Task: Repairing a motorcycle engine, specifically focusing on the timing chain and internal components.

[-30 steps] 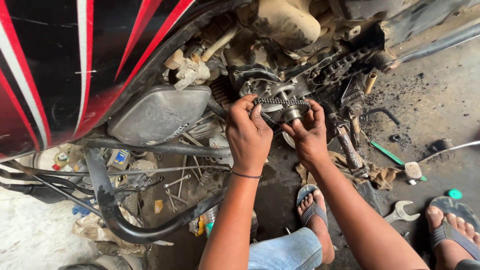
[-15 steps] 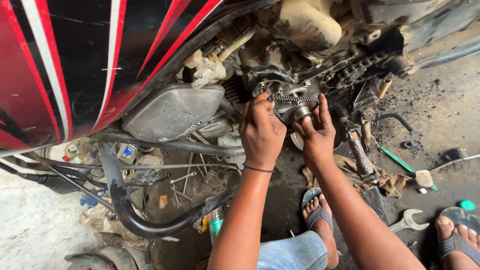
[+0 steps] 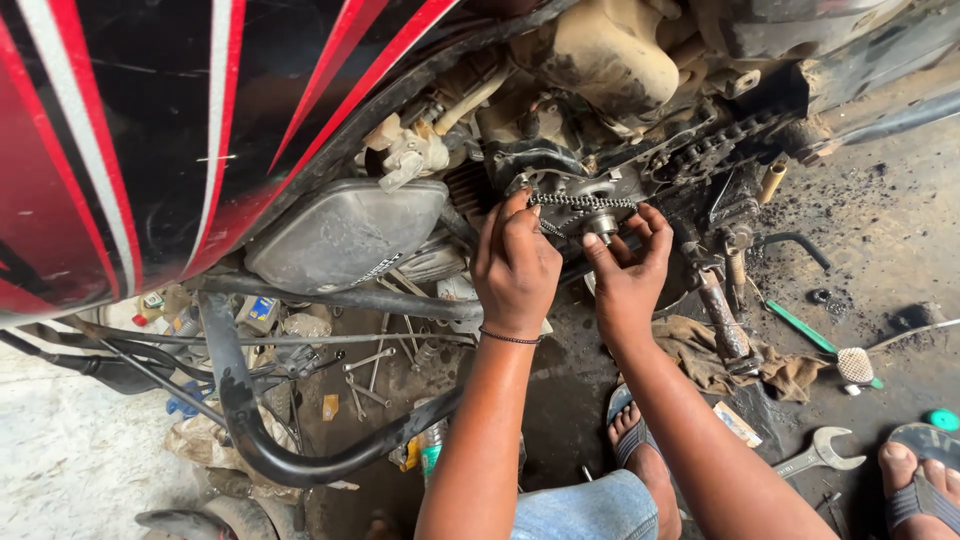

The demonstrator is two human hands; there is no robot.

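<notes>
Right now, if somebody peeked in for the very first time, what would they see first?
Probably the two hands in the middle: the left hand and right hand both touch a greasy chain looped over a small sprocket on the motorcycle's engine. Next, the shiny red, black and white body panel fills the upper left. A spanner lies on the dirty floor at lower right.

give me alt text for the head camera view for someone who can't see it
Two bare hands, the left hand and right hand, hold a drive chain at a small sprocket on a grimy motorcycle engine beneath red, black and white bodywork. An open-end wrench and a green-handled brush lie on the oily floor.
</notes>
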